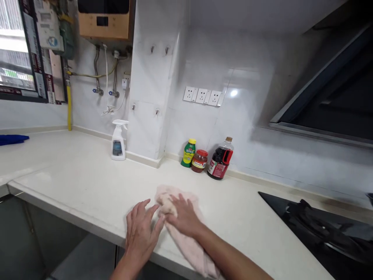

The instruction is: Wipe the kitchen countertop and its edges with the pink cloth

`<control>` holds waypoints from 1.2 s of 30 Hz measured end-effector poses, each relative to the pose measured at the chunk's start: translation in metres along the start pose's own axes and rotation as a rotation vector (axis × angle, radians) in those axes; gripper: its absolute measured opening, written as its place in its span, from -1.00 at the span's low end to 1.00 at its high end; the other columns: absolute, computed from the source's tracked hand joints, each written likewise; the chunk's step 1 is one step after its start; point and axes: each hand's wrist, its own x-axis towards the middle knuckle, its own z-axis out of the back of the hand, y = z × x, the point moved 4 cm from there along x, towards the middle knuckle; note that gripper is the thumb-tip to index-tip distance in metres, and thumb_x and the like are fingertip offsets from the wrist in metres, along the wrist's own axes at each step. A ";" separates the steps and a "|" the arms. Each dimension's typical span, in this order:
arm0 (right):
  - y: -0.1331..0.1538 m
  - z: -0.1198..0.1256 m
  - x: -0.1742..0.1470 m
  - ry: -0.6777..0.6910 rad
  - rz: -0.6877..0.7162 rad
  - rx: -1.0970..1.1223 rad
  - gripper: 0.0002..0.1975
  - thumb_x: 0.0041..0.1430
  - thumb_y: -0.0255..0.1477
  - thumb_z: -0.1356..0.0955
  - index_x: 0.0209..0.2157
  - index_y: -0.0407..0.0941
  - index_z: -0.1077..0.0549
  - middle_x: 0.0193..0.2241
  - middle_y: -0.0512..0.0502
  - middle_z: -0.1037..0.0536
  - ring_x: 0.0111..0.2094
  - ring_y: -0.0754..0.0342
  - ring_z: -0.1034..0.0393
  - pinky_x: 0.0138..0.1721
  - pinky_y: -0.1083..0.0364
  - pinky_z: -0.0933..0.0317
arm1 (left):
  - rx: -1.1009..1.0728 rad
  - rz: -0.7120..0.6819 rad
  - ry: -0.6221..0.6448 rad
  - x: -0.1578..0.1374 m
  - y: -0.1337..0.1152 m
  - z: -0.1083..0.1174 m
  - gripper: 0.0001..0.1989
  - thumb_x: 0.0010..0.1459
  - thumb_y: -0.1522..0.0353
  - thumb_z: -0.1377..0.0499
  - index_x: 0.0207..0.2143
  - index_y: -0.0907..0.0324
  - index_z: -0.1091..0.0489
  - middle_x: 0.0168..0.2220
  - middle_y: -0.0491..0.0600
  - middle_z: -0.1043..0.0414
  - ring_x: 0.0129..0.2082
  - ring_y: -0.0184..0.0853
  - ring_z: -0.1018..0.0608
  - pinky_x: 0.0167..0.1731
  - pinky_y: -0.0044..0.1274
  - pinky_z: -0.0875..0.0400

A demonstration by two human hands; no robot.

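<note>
A pale pink cloth [186, 245] lies on the white countertop [233, 217], bunched up near its far end and trailing toward the front edge under my forearm. My right hand [185, 217] rests on the bunched part, holding it between thumb and fingers and pressing it on the counter. Just left of the cloth, my left hand [142, 229] hovers over the counter's front edge with its fingers apart and nothing in it. Its thumb and fingertips come close to the cloth; whether they touch it I cannot tell.
Against the wall stand a white spray bottle [118, 140], a green bottle [188, 154], a red-lidded jar [199, 161] and a dark sauce bottle [219, 162]. A black gas stove [314, 229] is set in the counter at right, below a range hood [338, 85]. Blue fabric [13, 139] lies far left.
</note>
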 end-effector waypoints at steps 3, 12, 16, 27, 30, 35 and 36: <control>0.040 -0.009 -0.021 0.058 0.217 0.093 -0.25 0.27 -0.05 -0.26 0.38 -0.03 -0.02 0.39 -0.07 0.04 0.40 -0.18 0.41 0.35 -0.35 0.49 | -0.071 0.101 0.046 0.003 0.009 0.000 -0.64 0.30 0.16 -0.05 0.05 0.02 -0.47 0.12 0.07 -0.42 0.13 -0.11 -0.40 0.07 -0.15 -0.30; -0.018 0.015 -0.143 0.111 0.198 0.172 -0.31 0.15 -0.13 -0.37 0.30 0.08 -0.22 0.37 0.05 -0.03 0.40 -0.11 0.32 0.39 -0.23 0.48 | -0.113 0.269 0.113 0.007 0.014 -0.001 -0.58 0.30 0.07 0.01 -0.05 0.01 -0.53 0.10 0.05 -0.45 0.16 -0.10 -0.39 0.14 -0.12 -0.22; -0.108 0.023 -0.201 -0.041 -0.090 0.108 -0.29 0.27 0.03 -0.21 0.36 0.05 -0.11 0.38 0.04 0.05 0.40 -0.10 0.33 0.40 -0.22 0.45 | -0.075 0.252 0.138 0.007 0.008 -0.002 -0.59 0.30 0.07 0.01 -0.09 0.01 -0.55 0.09 0.05 -0.47 0.15 -0.10 -0.40 0.14 -0.15 -0.21; -0.276 0.033 -0.233 -0.221 -0.738 -0.175 -0.12 0.06 0.21 -0.07 0.25 -0.01 -0.34 0.39 -0.15 0.06 0.38 -0.32 0.29 0.29 -0.39 0.13 | -0.104 0.214 0.178 0.007 -0.002 0.000 -0.60 0.34 0.08 0.02 -0.05 0.02 -0.52 0.11 0.05 -0.45 0.18 -0.12 -0.38 0.15 -0.15 -0.17; -0.217 0.020 -0.190 -0.219 -0.654 -0.145 -0.15 0.15 0.19 -0.04 0.30 0.01 -0.26 0.39 -0.09 0.07 0.39 -0.31 0.30 0.31 -0.40 0.21 | -0.176 0.222 0.188 0.006 -0.005 0.001 -0.60 0.34 0.07 0.03 -0.04 0.00 -0.51 0.11 0.03 -0.45 0.18 -0.13 -0.38 0.16 -0.15 -0.16; -0.062 -0.008 -0.116 -0.097 -0.255 -0.040 -0.19 0.28 0.11 -0.04 0.38 -0.10 -0.05 0.40 -0.03 0.13 0.40 -0.20 0.46 0.37 -0.29 0.39 | -0.479 0.246 0.058 0.005 0.005 0.015 -0.59 0.32 0.09 0.01 -0.11 0.09 -0.53 0.04 0.06 -0.49 0.13 -0.16 -0.43 0.17 -0.23 -0.24; -0.032 -0.011 -0.105 -0.073 -0.163 -0.016 -0.17 0.29 0.12 -0.05 0.39 -0.12 -0.01 0.41 -0.06 0.13 0.40 -0.21 0.48 0.37 -0.31 0.41 | -0.568 0.275 0.010 0.003 0.010 0.022 -0.57 0.32 0.08 0.02 -0.12 0.13 -0.53 0.02 0.08 -0.50 0.11 -0.17 -0.45 0.16 -0.26 -0.27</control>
